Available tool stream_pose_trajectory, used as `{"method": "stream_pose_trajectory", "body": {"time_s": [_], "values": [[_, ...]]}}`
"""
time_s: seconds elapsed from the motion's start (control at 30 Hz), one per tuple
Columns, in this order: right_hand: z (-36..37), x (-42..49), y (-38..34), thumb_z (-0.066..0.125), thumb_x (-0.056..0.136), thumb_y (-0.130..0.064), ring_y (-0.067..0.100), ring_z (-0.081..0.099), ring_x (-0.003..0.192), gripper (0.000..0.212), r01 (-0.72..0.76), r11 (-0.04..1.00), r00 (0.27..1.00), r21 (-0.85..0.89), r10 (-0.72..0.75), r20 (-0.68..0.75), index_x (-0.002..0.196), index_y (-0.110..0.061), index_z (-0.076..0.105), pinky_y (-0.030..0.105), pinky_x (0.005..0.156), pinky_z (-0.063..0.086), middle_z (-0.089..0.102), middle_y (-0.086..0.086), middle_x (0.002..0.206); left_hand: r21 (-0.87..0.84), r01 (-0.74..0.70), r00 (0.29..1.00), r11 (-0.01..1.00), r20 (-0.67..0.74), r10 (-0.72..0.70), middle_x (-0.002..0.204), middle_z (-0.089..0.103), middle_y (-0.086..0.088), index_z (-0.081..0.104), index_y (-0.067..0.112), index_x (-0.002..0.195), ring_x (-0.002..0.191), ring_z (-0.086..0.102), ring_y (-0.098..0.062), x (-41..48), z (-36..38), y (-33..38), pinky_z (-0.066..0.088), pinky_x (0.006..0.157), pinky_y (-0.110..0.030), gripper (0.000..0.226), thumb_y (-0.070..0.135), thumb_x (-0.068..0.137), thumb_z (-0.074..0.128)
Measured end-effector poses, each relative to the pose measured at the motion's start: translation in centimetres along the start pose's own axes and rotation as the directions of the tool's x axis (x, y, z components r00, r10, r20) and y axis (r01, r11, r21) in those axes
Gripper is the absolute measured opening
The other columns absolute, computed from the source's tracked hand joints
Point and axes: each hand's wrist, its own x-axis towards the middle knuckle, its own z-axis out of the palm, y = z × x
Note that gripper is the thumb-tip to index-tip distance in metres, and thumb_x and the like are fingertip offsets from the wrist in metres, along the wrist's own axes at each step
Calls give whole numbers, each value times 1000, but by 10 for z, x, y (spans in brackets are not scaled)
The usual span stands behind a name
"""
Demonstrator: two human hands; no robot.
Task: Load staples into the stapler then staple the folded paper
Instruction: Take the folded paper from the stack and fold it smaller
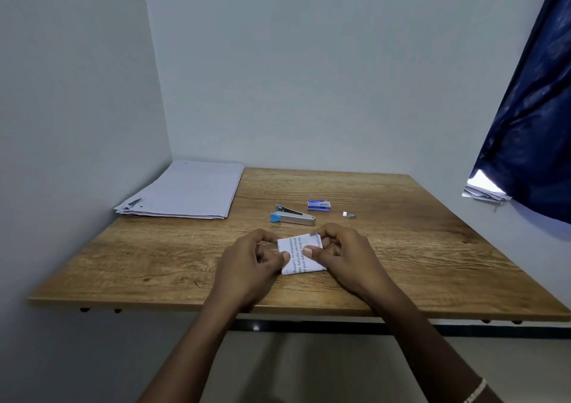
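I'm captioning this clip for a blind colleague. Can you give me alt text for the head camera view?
Both hands, left hand and right hand, hold a small folded paper printed with text on a wooden table. Just beyond lie a blue and silver stapler, a small staple box and a loose strip of staples; a paper stack sits far left.

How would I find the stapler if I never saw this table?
Look at the wooden table, just beyond the two hands holding the folded paper. The stapler lies there, left of the small blue staple box. It is long and silver with a bright blue end.
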Motion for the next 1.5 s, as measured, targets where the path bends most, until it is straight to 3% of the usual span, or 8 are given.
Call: {"method": "stream_pose_trajectory", "body": {"time_s": [0.2,0.3,0.53,0.9,1.03,1.17,1.4,1.5], "values": [[3,6,6,88,77,-26,-4,54,53,22,-91,992,995,90,94,-27,97,-21,78,14,52,42,72,-6,75,61,75,996,995,-45,-72,64,69,29,66,37,97,59,63,7,3,6,4,45,56,-25,22,42,79,77],[3,8,6,92,71,-22,-6,55,50,26,-121,990,991,65,125,-54,94,-19,79,10,48,41,69,-8,67,116,70,997,991,-52,-64,69,68,13,70,38,98,66,62,2,5,6,4,41,56,-24,28,47,74,80],[4,16,-3,90,68,-48,2,49,73,39,-156,961,988,-227,149,-50,97,-27,73,23,58,33,53,-18,77,266,55,997,963,43,-69,113,64,6,69,37,121,95,59,-7,12,6,6,55,78,-32,50,54,75,79],[-2,33,-9,81,81,-46,7,49,68,32,-189,921,940,-340,270,210,79,-23,60,26,56,34,57,-7,76,312,-7,999,950,47,-8,96,53,17,65,41,113,89,55,-2,7,8,4,50,77,-31,39,58,79,71],[2,20,3,83,82,-33,11,58,78,23,-93,996,988,10,91,122,91,-19,68,25,65,44,64,-6,85,239,22,999,971,33,-31,91,57,15,66,39,104,79,54,1,5,4,5,41,63,-27,37,59,74,75],[2,12,8,78,88,-19,13,74,91,17,-18,918,996,396,-19,89,87,-19,62,28,71,53,74,-4,88,82,68,996,994,46,-72,72,68,12,71,30,77,67,62,-3,6,2,6,43,59,-27,26,55,77,76],[8,10,1,83,83,-19,23,80,88,37,-46,803,999,595,38,26,112,-19,60,27,65,62,82,6,96,-123,1,1000,992,30,3,55,61,8,69,27,66,61,61,-21,-1,3,2,50,67,-40,22,40,82,77],[10,7,-3,80,79,-39,18,79,82,43,-113,790,993,602,73,91,116,-21,68,24,62,61,83,7,95,-185,-4,1000,983,15,7,48,55,14,64,27,59,55,53,-12,0,4,-3,43,64,-34,28,30,84,77]]}}
